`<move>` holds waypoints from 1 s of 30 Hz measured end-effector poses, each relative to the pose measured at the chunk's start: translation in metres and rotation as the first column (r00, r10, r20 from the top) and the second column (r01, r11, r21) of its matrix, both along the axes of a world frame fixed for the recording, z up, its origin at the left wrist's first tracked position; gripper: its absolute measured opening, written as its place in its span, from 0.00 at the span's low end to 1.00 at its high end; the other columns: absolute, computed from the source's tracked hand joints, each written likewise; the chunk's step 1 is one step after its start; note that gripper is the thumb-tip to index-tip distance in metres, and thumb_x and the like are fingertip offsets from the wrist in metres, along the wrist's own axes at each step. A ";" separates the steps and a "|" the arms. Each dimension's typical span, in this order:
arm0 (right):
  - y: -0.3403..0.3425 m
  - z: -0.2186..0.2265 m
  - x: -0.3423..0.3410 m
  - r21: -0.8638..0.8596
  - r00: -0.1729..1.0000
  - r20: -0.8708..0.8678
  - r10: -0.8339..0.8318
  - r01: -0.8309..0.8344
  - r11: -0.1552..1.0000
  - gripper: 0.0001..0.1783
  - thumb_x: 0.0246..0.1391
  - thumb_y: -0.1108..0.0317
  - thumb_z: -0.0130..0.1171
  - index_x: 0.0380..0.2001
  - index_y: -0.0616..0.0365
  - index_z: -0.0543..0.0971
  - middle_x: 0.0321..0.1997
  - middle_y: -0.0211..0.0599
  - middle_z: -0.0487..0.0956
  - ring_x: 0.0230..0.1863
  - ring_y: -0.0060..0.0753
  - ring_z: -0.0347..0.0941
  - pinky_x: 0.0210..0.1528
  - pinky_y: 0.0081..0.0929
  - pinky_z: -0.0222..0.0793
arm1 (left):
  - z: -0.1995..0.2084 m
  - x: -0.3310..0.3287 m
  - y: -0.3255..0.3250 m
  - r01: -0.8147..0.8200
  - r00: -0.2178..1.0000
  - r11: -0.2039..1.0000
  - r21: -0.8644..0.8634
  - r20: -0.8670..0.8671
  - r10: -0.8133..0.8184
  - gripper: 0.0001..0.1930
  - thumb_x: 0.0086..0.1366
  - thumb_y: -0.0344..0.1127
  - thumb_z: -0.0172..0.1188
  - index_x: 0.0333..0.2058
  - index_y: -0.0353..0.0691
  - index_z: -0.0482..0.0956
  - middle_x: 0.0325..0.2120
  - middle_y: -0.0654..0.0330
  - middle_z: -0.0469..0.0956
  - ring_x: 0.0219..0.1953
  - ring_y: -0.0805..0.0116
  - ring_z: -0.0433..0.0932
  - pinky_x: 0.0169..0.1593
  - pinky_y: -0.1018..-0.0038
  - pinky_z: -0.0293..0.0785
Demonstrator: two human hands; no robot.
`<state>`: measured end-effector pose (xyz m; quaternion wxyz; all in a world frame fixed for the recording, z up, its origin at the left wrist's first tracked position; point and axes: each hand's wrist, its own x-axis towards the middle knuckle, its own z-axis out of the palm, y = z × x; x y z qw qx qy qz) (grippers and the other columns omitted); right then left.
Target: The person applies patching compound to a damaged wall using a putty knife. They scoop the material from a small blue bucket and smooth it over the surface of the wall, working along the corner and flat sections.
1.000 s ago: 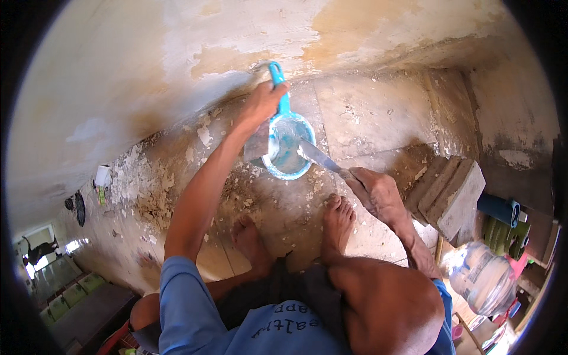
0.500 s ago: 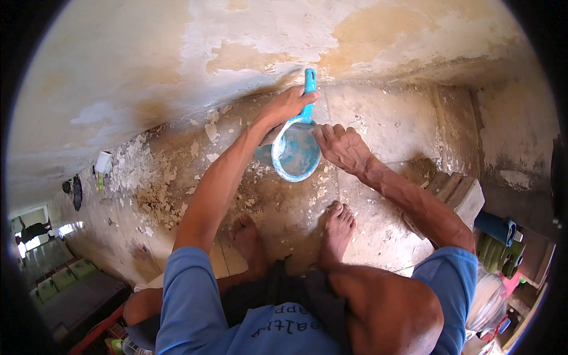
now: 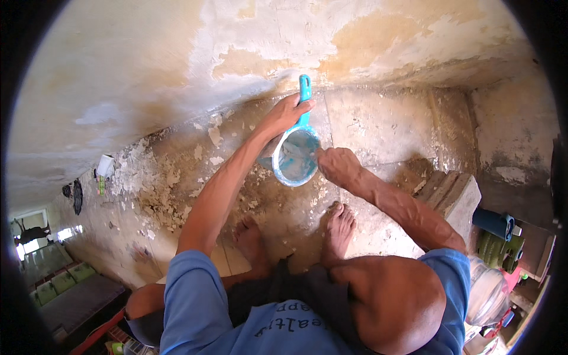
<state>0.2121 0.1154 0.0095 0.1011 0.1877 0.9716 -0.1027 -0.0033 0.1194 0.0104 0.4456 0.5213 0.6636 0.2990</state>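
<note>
My left hand [image 3: 287, 116] is closed round the turquoise handle of a plastic water dipper [image 3: 305, 89], its handle end pointing at the wall. The dipper's bowl has a white-smeared rim and holds a pale greyish-white paste [image 3: 294, 155] with streaks on the inner wall. My right hand [image 3: 338, 165] is closed in a pinch at the bowl's right rim. Whatever it grips is hidden by the fingers or too small to name. Beneath the dipper, between my bare feet [image 3: 339, 228] and the wall, lies the stained floor [image 3: 284, 222].
Ahead stands a patchy cream and ochre wall [image 3: 378, 41], its paint worn. White flakes [image 3: 171, 177] lie scattered on the floor to the left. A grey slab [image 3: 461, 198] and stacked household things, including a rolled blue item [image 3: 494, 223], are at the right. A white cup-like container [image 3: 105, 165] sits far left.
The dipper has come slightly nearer to me, with my left hand on its handle. My right hand has lowered a little and turned; more pale paste now shows in the bowl.
</note>
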 end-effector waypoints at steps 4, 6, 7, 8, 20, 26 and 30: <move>0.002 0.012 -0.004 0.303 0.989 -0.127 0.076 -0.034 0.952 0.08 0.49 0.72 0.58 0.34 0.61 0.75 0.28 0.40 0.76 0.25 0.32 0.79 0.20 0.27 0.74 | -0.003 -0.007 -0.007 -0.013 1.000 1.000 0.000 -0.017 0.013 0.26 0.67 0.58 0.51 0.38 0.35 0.74 0.29 0.58 0.75 0.32 0.69 0.71 0.39 0.68 0.68; 0.002 0.004 -0.005 0.281 0.992 -0.096 0.088 -0.058 0.958 0.08 0.48 0.72 0.58 0.34 0.61 0.76 0.29 0.40 0.77 0.27 0.32 0.80 0.21 0.27 0.74 | -0.005 -0.005 -0.008 -0.013 1.000 1.000 -0.003 -0.028 0.013 0.25 0.67 0.57 0.52 0.38 0.35 0.74 0.30 0.58 0.75 0.32 0.69 0.71 0.38 0.68 0.68; 0.000 0.003 -0.007 0.269 0.992 -0.079 0.096 -0.071 0.961 0.08 0.48 0.72 0.59 0.33 0.60 0.76 0.29 0.40 0.77 0.29 0.31 0.80 0.22 0.27 0.75 | -0.004 -0.001 -0.011 -0.030 1.000 0.999 0.029 -0.004 0.030 0.24 0.68 0.56 0.52 0.37 0.35 0.73 0.27 0.58 0.73 0.31 0.69 0.70 0.36 0.68 0.68; -0.008 0.007 -0.007 0.224 0.997 -0.006 0.079 -0.076 0.972 0.05 0.49 0.73 0.57 0.32 0.60 0.77 0.30 0.40 0.77 0.32 0.34 0.81 0.24 0.29 0.76 | -0.003 0.003 -0.014 -0.048 0.999 0.997 0.060 0.020 0.047 0.23 0.68 0.55 0.52 0.35 0.35 0.73 0.25 0.58 0.72 0.29 0.69 0.70 0.34 0.67 0.67; -0.043 -0.045 0.022 -0.583 0.971 -0.073 -0.228 0.144 0.800 0.15 0.58 0.63 0.55 0.20 0.61 0.75 0.13 0.37 0.72 0.14 0.37 0.71 0.17 0.33 0.68 | 0.003 0.020 -0.040 -0.150 0.983 0.983 0.103 0.119 0.138 0.19 0.69 0.50 0.53 0.37 0.37 0.73 0.22 0.66 0.68 0.26 0.77 0.66 0.31 0.72 0.65; -0.020 0.063 0.029 -0.863 0.744 0.448 -0.496 0.505 -0.022 0.25 0.62 0.47 0.53 0.21 0.56 0.73 0.14 0.23 0.66 0.10 0.13 0.56 0.08 0.18 0.49 | -0.014 -0.013 -0.063 -0.595 0.749 0.795 0.116 0.438 0.497 0.17 0.70 0.49 0.54 0.40 0.39 0.75 0.17 0.68 0.68 0.16 0.81 0.65 0.18 0.80 0.59; -0.010 0.086 0.073 -0.885 0.643 0.395 -0.656 0.459 -0.083 0.22 0.61 0.49 0.55 0.24 0.56 0.75 0.15 0.22 0.68 0.11 0.12 0.57 0.10 0.15 0.49 | -0.025 -0.008 -0.067 -0.782 0.497 0.624 -0.002 0.603 0.624 0.20 0.69 0.53 0.54 0.38 0.39 0.75 0.16 0.69 0.68 0.13 0.80 0.64 0.14 0.82 0.56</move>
